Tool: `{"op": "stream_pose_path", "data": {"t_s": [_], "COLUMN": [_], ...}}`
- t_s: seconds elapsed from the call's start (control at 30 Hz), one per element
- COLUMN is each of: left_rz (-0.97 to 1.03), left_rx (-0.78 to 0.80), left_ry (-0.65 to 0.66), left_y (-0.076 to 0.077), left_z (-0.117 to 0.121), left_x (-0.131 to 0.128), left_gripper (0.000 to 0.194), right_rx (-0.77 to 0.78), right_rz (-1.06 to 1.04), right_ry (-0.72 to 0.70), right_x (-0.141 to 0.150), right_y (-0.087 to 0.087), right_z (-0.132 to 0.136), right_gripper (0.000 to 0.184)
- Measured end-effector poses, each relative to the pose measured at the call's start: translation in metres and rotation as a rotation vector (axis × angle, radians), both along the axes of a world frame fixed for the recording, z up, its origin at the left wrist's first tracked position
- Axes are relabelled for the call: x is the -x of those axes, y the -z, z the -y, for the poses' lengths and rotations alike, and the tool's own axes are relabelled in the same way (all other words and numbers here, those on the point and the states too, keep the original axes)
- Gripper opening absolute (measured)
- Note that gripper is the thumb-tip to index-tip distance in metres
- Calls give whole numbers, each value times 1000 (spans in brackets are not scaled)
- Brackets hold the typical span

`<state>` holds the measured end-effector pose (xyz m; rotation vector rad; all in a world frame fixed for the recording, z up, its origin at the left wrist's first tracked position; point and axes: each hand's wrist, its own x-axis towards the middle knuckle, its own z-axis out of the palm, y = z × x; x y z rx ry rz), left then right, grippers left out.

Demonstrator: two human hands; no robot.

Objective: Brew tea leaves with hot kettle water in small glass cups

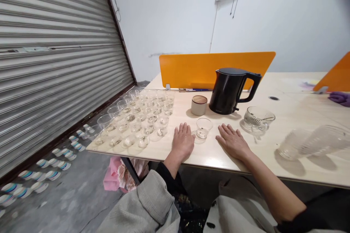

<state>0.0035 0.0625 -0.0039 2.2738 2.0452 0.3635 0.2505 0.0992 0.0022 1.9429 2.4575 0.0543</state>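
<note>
My left hand (183, 141) lies flat on the light wooden table (295, 153), fingers stretched out, holding nothing. My right hand (232, 140) rests flat a little to the right, also empty. Between them stands a small clear glass cup (203, 127), apart from both hands. Behind it are a beige canister with a wooden lid (199, 105) and a black electric kettle (231, 90).
Several rows of small clear cups (136, 120) fill the table's left end. A glass pitcher (258, 118) and a stack of ribbed clear cups on its side (314, 142) are to the right. An orange divider (216, 68) stands behind. Paper cups (41, 176) line the floor by the roller shutter.
</note>
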Motion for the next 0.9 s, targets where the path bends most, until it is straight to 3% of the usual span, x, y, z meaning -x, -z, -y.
{"op": "stream_pose_path", "data": {"t_s": [0.9], "left_rz": [-7], "left_rx": [-28], "left_ry": [22], "left_y": [3], "left_z": [-1], "left_x": [0], "left_gripper": [59], "right_rx": [-48], "right_rz": [-38], "right_ry": [-62], "right_x": [-4], "right_y": [6], "right_z": [-4], "right_gripper": [66]}}
